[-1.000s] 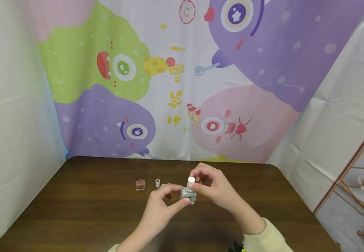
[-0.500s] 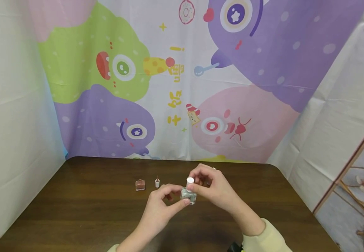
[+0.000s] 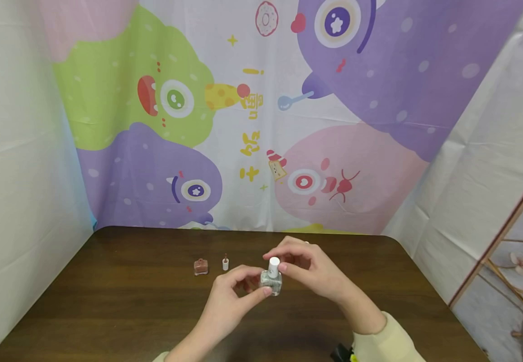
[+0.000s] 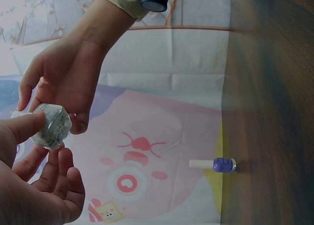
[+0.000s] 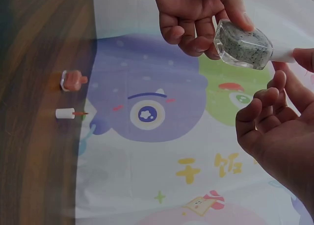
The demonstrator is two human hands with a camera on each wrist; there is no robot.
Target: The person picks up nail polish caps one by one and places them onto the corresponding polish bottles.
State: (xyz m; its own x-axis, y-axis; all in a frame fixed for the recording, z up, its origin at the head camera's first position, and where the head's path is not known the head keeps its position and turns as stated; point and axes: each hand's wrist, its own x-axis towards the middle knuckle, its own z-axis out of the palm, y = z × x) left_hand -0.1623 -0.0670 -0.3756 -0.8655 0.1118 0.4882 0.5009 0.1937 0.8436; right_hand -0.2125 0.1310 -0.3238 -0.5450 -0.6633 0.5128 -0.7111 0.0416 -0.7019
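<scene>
My left hand (image 3: pixel 236 294) holds a clear glass nail polish bottle (image 3: pixel 271 283) with speckled grey-white polish, pinched between thumb and fingers above the table. The bottle stands nearly upright with its white cap (image 3: pixel 274 266) on top. Around that cap my right hand (image 3: pixel 316 269) has its thumb on one side and its index finger on the other, with a looser hold. In the right wrist view the thumb tip overlaps the end of the white cap (image 5: pixel 282 54), and the other fingers curl below it.
On the dark wooden table (image 3: pixel 130 301) sits an uncapped brown-pink polish bottle (image 3: pixel 201 267). Its white cap with brush (image 3: pixel 226 263) stands beside it, brush up. A purple polish bottle (image 4: pixel 224 165) with a white cap shows in the left wrist view. A cartoon-printed curtain (image 3: pixel 243 211) hangs behind.
My right thumb and index finger have spread and loosened around the cap, exposing more of it. The left hand keeps the bottle in nearly the same place.
</scene>
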